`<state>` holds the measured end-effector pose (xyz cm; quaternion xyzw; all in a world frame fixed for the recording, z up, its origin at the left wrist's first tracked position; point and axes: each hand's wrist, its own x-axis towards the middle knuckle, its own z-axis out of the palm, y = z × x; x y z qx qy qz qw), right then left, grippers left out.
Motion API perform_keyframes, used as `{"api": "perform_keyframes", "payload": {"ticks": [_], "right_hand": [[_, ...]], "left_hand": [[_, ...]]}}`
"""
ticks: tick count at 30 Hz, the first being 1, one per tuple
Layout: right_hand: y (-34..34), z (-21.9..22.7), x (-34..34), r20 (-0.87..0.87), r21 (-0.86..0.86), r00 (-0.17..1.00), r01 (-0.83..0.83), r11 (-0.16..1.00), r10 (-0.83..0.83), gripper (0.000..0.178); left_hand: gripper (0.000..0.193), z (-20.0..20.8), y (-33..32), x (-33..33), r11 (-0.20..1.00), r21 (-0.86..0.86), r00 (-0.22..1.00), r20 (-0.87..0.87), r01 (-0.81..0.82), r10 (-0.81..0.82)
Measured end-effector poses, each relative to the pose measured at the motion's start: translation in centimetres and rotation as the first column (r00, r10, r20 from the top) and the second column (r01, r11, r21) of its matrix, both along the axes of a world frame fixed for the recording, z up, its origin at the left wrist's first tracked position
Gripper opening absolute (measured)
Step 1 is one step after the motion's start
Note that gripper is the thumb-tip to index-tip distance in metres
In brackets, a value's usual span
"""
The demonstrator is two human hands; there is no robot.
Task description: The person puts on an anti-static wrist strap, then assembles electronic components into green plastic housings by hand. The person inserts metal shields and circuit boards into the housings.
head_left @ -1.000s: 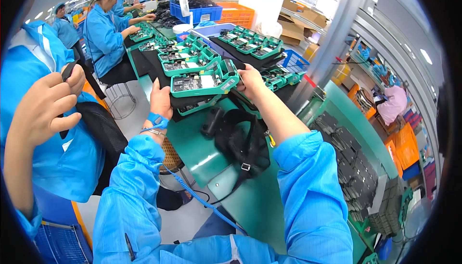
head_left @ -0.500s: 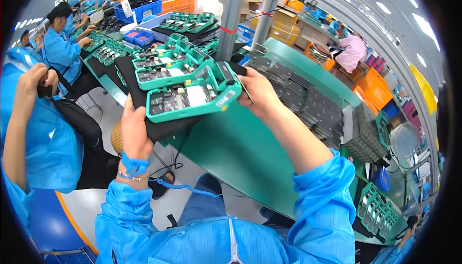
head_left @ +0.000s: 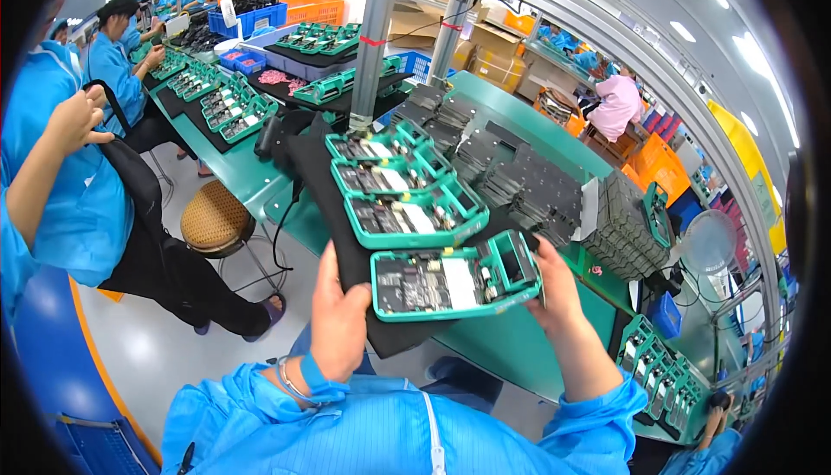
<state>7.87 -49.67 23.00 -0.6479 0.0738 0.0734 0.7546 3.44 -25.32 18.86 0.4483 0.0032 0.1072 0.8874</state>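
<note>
Grey metal post [head_left: 372,60] is rising at the green bench [head_left: 493,349]; round woven-topped stool [head_left: 216,214] is standing beside it on pale floor [head_left: 164,336]. Orange stripe [head_left: 97,354] is edging a blue floor area [head_left: 52,345]. Overhead, strip lights [head_left: 755,60] are glowing white.

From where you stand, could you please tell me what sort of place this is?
Probably an electronics assembly workshop: green housings filled with small parts, blue-clad workers and a long green bench.

My left hand [head_left: 342,315] and right hand [head_left: 558,289] have swung the black mat [head_left: 318,185] and its green cases [head_left: 407,220] rightward, before the stacked black plates [head_left: 532,185]; pink pieces [head_left: 286,79] now show far left.
</note>
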Motion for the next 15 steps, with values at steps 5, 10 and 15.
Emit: {"api": "perform_keyframes", "payload": {"ticks": [5,10,15], "right_hand": [[-4.2,-5.5,-1.8,-0.086,0.090,0.995,0.058,0.994,-0.051,0.024],[-8.6,-9.8,0.8,-0.123,0.123,0.985,0.136,0.983,-0.121,0.016],[-15.0,-15.1,4.9,-0.148,0.286,0.951,0.303,0.909,-0.271,0.018]], "left_hand": [[0.065,-5.1,-3.2,-1.5,0.994,0.024,0.990,-0.087,0.109,-0.106],[0.044,-6.5,-5.2,-2.5,0.910,0.075,0.846,-0.406,0.408,-0.345],[0.035,-10.5,-7.0,-0.8,0.665,-0.126,0.557,-0.444,0.736,-0.702]]}}
